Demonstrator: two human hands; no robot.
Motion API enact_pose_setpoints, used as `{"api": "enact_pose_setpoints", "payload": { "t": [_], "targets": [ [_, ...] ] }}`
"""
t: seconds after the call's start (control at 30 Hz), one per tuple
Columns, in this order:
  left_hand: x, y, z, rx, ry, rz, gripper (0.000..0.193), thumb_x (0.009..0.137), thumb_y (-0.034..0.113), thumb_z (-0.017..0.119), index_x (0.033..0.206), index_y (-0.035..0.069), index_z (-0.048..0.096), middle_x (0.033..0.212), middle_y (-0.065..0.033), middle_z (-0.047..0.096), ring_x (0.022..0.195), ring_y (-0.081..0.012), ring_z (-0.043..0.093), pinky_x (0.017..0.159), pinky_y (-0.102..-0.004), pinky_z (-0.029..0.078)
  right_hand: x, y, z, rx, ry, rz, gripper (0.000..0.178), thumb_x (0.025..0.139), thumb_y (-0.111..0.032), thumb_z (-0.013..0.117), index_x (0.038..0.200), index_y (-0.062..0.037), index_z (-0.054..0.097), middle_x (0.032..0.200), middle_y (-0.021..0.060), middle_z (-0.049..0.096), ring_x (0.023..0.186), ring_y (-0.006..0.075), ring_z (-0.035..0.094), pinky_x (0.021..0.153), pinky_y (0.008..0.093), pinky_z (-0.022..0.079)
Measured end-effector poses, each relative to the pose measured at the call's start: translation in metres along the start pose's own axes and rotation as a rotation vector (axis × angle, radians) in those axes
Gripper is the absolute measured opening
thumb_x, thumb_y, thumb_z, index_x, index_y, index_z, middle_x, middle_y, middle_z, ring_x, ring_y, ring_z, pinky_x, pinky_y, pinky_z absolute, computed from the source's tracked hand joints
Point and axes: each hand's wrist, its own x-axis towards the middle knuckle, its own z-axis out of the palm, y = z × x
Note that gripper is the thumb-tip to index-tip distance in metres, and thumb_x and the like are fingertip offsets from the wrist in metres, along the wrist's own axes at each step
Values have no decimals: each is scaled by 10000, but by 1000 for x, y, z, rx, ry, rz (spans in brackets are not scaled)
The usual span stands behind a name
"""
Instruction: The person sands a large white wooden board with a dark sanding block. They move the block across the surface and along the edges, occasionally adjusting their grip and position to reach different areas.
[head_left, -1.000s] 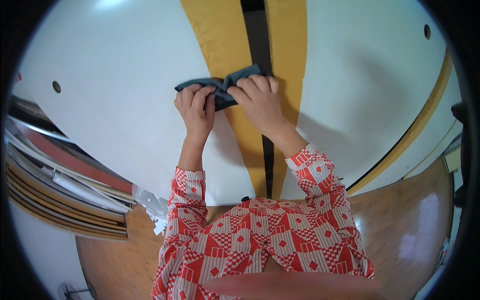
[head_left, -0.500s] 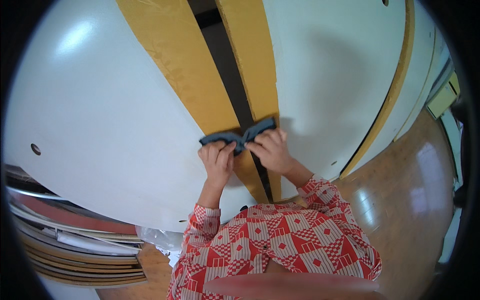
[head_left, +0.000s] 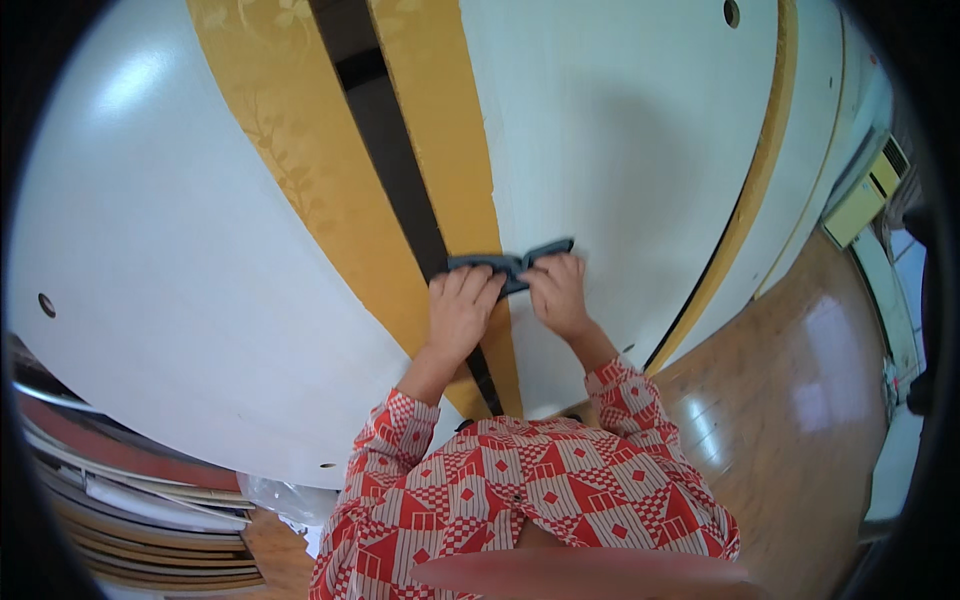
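Between my two hands a dark blue-grey folded cloth [head_left: 512, 267] is stretched sideways, bunched in its middle. My left hand [head_left: 462, 312] is closed on its left part, over the dark gap [head_left: 400, 160] and the right yellow strip's edge. My right hand [head_left: 558, 297] pinches the other end, above the right white panel [head_left: 630, 190]. Two yellow strips [head_left: 300, 170] run along the gap, the left one with a faint leaf pattern. Whether the cloth touches the surface beneath, I cannot tell.
A large white panel [head_left: 190, 260] with round holes spreads to the left. Stacked boards [head_left: 150, 545] and clear plastic wrap [head_left: 285, 497] lie at the lower left. Another yellow edge [head_left: 745, 215] bounds the right panel, beyond which is a shiny wooden floor [head_left: 770, 400].
Both hands and the cloth have shifted right relative to the yellow strips, so the right hand is now over the white panel. The view has turned slightly.
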Motion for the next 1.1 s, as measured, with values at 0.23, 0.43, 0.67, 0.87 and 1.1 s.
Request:
{"api": "enact_pose_setpoints", "payload": {
  "t": [0.23, 0.43, 0.67, 0.87, 1.1],
  "targets": [
    [-43, -14, -10, -46, -8, -161, 320, 799, 155, 689, 1117, 172, 711, 1111, -12, 633, 1067, -220, 594, 932, -422, 399, 3, -36, 9, 18, -121, -60, 201, 825, -120, 703, 1011, -189, 732, 1042, -8, 593, 1021, 242, 526, 870, 421, 353],
    [29, -82, -8, 33, 253, -254, 267, 824, 80, 727, 1071, 182, 724, 1046, -20, 629, 984, -245, 579, 880, -408, 407, 109, -33, 30, -160, -117, -54, 310, 850, -129, 688, 1144, -220, 725, 1220, -36, 587, 1136, 238, 500, 891, 422, 364],
    [9, -91, 6, -123, 216, -365, 328, 801, 37, 782, 1095, 160, 702, 1045, -62, 603, 999, -282, 561, 873, -415, 407, 101, -45, 42, -191, -240, -41, 401, 828, -140, 700, 1214, -250, 716, 1260, -55, 580, 1151, 223, 484, 891, 420, 372],
    [-97, -38, 30, -200, 21, -374, 307, 765, 64, 758, 1036, 178, 670, 1029, -29, 603, 975, -275, 570, 813, -425, 405, -24, -69, 29, -160, -485, -36, 379, 868, -177, 628, 1230, -249, 714, 1247, -75, 594, 1138, 176, 505, 871, 387, 372],
    [-162, 16, 36, -201, -74, -379, 251, 770, 116, 737, 1000, 207, 695, 1001, 8, 595, 956, -241, 571, 814, -394, 420, -101, -82, 13, -122, -510, -50, 330, 855, -176, 642, 1162, -246, 738, 1218, -95, 590, 1137, 151, 493, 872, 372, 354]
  ]
}}
